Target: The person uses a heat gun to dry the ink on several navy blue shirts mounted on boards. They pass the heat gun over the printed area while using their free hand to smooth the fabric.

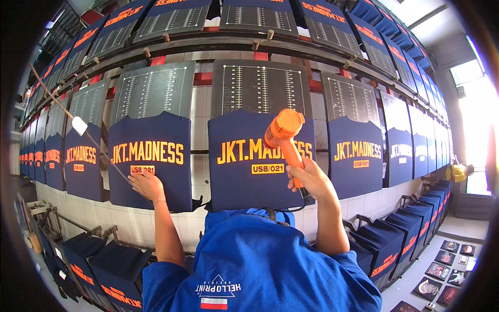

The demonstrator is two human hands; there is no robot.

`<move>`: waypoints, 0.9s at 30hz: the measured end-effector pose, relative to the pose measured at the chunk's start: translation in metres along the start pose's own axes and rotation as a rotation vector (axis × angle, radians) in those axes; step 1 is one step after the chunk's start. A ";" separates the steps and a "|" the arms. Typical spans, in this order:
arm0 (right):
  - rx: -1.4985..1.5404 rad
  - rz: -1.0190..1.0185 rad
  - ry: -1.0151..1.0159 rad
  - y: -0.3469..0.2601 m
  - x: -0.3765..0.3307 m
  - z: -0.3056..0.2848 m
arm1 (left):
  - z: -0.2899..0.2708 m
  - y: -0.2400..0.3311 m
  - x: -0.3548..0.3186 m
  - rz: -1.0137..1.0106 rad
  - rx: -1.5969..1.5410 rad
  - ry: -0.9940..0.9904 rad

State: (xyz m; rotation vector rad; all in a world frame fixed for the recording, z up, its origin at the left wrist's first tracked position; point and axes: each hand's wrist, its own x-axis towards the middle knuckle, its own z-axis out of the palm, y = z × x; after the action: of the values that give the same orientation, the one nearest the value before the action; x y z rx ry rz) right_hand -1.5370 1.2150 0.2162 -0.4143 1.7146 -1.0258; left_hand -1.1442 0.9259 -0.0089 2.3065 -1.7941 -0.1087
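Left of centre: left hand (147, 185) lies flat, fingers (136, 179) spread and released, on the lower part of a navy shirt (150, 161) stretched over a board. Fingertips sit just under the small orange label box; nothing gripped. A thin rod (67, 112) with a white tag runs diagonally from upper left down to that hand.

Centre right: right hand (311, 179) clenched around the handle of an orange heat gun (285, 136), nozzle up and left, body over the yellow lettering of the centre shirt (244, 161). Cannot tell if the nozzle touches the cloth. Black cable drops from the handle base.

Edges: narrow tiled gaps between boards, shirts just beside each other in a curved row. Grey ruled panels (260, 86) above each board. Right side: more navy shirts (416, 229) on lower boards, open floor at lower right with small dark prints (447, 260).
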 end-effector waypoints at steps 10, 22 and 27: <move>-0.013 0.080 -0.056 0.006 -0.034 0.018 | 0.006 0.003 -0.047 0.206 -0.069 0.007; -0.057 0.012 -0.057 -0.004 -0.007 0.020 | -0.073 0.003 -0.013 0.226 -0.417 0.237; -0.061 -0.066 -0.015 -0.011 0.012 0.022 | -0.046 -0.035 0.010 -0.054 -0.513 -0.127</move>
State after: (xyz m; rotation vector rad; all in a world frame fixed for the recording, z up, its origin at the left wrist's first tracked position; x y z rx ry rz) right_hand -1.5242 1.1907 0.2157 -0.5195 1.7325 -1.0169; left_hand -1.0995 0.9305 0.0289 2.0078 -1.5275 -0.6552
